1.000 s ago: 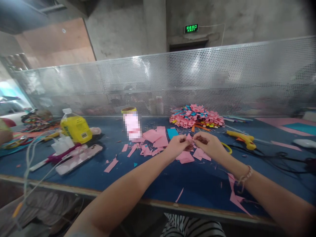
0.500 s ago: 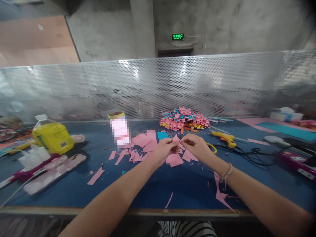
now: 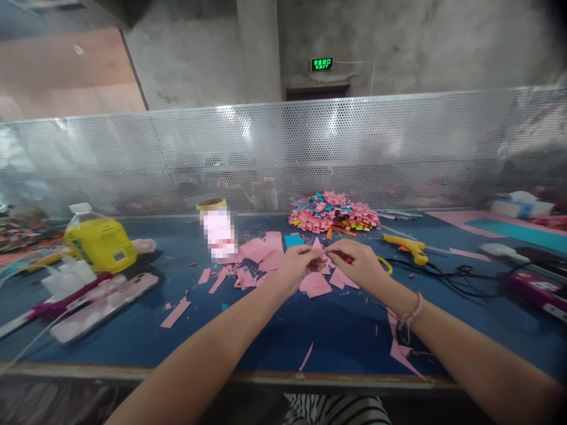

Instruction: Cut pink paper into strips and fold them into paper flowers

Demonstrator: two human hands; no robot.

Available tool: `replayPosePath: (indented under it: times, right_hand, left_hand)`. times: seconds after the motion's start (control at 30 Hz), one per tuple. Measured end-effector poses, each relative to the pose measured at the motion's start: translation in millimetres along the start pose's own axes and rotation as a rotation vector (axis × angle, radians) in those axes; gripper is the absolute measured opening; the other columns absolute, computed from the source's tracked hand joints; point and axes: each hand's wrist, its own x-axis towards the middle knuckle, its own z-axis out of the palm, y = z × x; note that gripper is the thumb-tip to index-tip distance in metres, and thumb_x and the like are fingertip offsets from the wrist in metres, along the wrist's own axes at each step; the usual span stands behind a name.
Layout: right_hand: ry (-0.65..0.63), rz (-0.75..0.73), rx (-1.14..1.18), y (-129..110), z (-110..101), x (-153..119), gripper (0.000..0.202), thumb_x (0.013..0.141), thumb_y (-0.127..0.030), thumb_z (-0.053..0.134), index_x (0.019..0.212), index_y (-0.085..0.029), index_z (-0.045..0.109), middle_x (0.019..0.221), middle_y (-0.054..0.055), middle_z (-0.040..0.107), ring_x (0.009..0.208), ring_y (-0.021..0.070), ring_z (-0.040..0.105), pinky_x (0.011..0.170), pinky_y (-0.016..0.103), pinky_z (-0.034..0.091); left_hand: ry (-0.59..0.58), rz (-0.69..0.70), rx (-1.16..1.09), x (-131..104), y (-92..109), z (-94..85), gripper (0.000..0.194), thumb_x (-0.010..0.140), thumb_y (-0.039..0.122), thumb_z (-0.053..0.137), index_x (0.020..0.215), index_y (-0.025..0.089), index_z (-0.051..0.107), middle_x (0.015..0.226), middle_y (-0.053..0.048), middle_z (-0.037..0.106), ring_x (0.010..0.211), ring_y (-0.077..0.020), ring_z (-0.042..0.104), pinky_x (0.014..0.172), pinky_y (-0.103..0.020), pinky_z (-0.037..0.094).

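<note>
My left hand [image 3: 300, 265] is closed in a pinch on a small pink paper piece [image 3: 317, 244], whose pointed tip stands up above the fingers. Facing it, my right hand [image 3: 357, 261] has its fingertips pinched at the paper's right edge. A small red bit shows under the right palm; what it is I cannot make out. Below and left of the hands lie loose pink paper pieces [image 3: 315, 284] and a blue paper piece [image 3: 293, 240]. A yellow ring-shaped thing [image 3: 386, 265] is partly hidden behind the right hand.
Behind the hands sits a pile of pink, blue and yellow paper flowers [image 3: 332, 212]. A yellow glue gun [image 3: 407, 247] with a black cord lies to the right. Leftward are a tape roll [image 3: 211, 204], a bottle of yellow liquid [image 3: 101, 243] and a phone [image 3: 106, 307]. A perforated metal screen [image 3: 177, 153] stands behind.
The view has shifted slightly, so everything sits a little further right. The pink paper's tip now shows more plainly above the left fingers. Both hands stay close together.
</note>
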Motion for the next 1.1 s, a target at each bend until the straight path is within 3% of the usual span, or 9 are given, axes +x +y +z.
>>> replayPosePath:
  times: [0.5,0.9,1.1]
  right_hand:
    - [-0.064,-0.095,-0.084,-1,0,-2,0.025,0.078,-0.016,0.041,0.094,-0.019,0.06,0.095,0.006,0.063,0.088,0.0157,0.057,0.079,0.03,0.047]
    - [-0.07,-0.105,-0.046,1,-3,-2,0.026,0.079,-0.014,0.04,0.096,-0.019,0.059,0.096,0.006,0.062,0.089,0.0148,0.056,0.08,0.031,0.046]
    - [-0.091,-0.177,-0.137,4,-2,-2,0.028,0.08,-0.014,0.038,0.1,-0.018,0.057,0.096,0.007,0.061,0.09,0.015,0.056,0.079,0.031,0.047]
  left_hand:
    - [0.059,-0.006,-0.144,-1,4,2.6,0.008,0.061,0.015,0.062,0.059,0.009,0.057,0.053,-0.001,0.058,0.048,-0.0064,0.053,0.054,-0.019,0.042]
    - [0.027,-0.007,-0.076,-2,9,0.6,0.008,0.06,0.013,0.061,0.055,0.01,0.057,0.048,0.0,0.055,0.044,-0.0056,0.049,0.05,-0.02,0.039]
    - [0.027,0.005,-0.052,-3,10,0.9,0.012,0.061,0.017,0.063,0.054,0.009,0.056,0.048,0.0,0.055,0.043,-0.0048,0.048,0.049,-0.019,0.038]
